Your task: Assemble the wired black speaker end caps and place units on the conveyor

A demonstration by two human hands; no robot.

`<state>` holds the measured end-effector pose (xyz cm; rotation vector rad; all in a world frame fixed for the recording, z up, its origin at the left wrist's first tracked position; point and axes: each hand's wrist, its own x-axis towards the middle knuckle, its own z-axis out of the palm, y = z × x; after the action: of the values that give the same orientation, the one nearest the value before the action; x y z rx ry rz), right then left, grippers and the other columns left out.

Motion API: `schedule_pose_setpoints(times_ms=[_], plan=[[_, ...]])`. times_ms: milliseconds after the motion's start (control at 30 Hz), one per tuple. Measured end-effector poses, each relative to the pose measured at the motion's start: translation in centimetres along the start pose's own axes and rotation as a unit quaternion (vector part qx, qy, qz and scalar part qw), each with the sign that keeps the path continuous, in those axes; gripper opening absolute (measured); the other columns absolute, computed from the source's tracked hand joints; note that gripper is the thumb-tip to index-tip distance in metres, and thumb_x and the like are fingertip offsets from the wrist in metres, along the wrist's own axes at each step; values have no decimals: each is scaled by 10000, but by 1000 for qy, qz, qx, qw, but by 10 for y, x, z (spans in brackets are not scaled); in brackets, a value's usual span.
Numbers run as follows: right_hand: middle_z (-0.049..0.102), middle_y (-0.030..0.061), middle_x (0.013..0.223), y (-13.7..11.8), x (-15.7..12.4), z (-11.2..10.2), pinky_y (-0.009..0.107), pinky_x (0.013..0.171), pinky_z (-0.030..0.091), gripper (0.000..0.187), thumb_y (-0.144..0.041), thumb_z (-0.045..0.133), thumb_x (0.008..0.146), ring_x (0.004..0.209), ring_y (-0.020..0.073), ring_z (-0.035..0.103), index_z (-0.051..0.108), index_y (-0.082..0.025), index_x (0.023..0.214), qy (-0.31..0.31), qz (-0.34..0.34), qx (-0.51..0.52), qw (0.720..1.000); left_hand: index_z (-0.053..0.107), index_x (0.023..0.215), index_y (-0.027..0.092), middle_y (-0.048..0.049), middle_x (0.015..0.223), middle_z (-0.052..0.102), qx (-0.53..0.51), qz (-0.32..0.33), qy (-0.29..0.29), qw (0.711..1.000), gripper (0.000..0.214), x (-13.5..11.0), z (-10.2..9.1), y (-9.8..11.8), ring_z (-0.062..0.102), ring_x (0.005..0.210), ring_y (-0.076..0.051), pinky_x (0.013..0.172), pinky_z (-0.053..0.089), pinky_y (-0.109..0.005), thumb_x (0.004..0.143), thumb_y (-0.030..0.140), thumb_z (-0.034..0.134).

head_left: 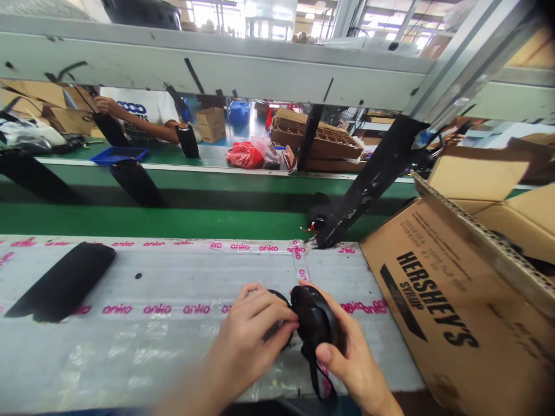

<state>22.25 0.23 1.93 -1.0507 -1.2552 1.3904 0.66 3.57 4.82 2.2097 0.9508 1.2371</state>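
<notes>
Left hand: the left hand (255, 332) is right down on the black part (314, 320), fingers curled and packed close together, tips wrapped over its left side.
Left thumb: tucked underneath, out of sight, so I cannot tell where it presses.
Right hand: the right hand (353, 361) comes in from the other side, thumb laid along the lower right edge of the part, forefinger arched over the top rim. That is a pinch, not a flat palm.
Right fingers: the rest are folded behind the part and mostly hidden.
Black part: round, dark and glossy, caught between both hands just above the table (173, 346), near its front edge and a little right of the middle.
Strap: a thin black strap (319, 381) drops from the part, down between the two wrists.
Table: wrapped in clear film with pink printed tape running across it.
Black sleeve: a long black sleeve (65, 281) lies flat at the far left, well apart from the hands.
Box: an open cardboard box (437, 315) stands just beside the right hand, tilted.
Belt: a green belt (173, 222) runs behind the table.
Across the belt: another person's hand (100, 104) is at work on a dark cylinder.
</notes>
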Motion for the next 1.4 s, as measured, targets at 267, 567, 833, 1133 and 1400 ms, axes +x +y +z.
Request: schedule_pose_setpoints(times_ms=[267, 567, 833, 1133, 1400], plan=[[600, 76, 1633, 4, 0, -8, 540, 1223, 495, 814, -530, 942, 785, 1485, 371, 594, 625, -381, 1519, -64, 20, 74, 995, 765, 1077, 279, -75, 1258, 747, -1, -42, -22, 999, 203, -12, -12, -7, 705, 1190, -257, 1046, 525, -423, 955, 118, 763], [679, 99, 1418, -22, 5, 17, 466, 1050, 619, 829, -491, 984, 726, 1246, 366, 699, 642, -340, 1465, -8, -53, -226, 973, 665, 1131, 250, -111, 1332, 676, -147, -207, 29, 967, 452, -23, 12, -12, 695, 1272, -283, 1058, 582, -413, 771, -12, 746], [584, 149, 1464, 12, 6, 49, 629, 1129, 525, 909, -560, 1031, 610, 1379, 454, 580, 588, -304, 1362, 103, -150, -365, 913, 552, 1500, 227, -173, 1531, 656, -456, -231, -35, 859, 575, -38, -16, -43, 594, 1458, -353, 1216, 454, -505, 1089, 618, 461], [468, 123, 1702, 38, -10, 36, 556, 1239, 484, 772, -670, 649, 991, 1539, 381, 506, 406, -336, 1643, 11, -54, -59, 997, 726, 1312, 217, -90, 1277, 794, -349, -243, 74, 902, 513, -42, 23, -35, 725, 1174, -284, 1034, 528, -360, 1115, 567, 408], [724, 91, 1397, 52, 6, 49, 403, 1149, 568, 362, -448, 734, 995, 1341, 281, 687, 657, -305, 1318, 108, -63, 82, 989, 718, 1380, 239, -92, 1360, 764, -314, -323, 115, 885, 573, -56, 33, -22, 722, 1187, -284, 1058, 533, -378, 1126, 593, 346]])
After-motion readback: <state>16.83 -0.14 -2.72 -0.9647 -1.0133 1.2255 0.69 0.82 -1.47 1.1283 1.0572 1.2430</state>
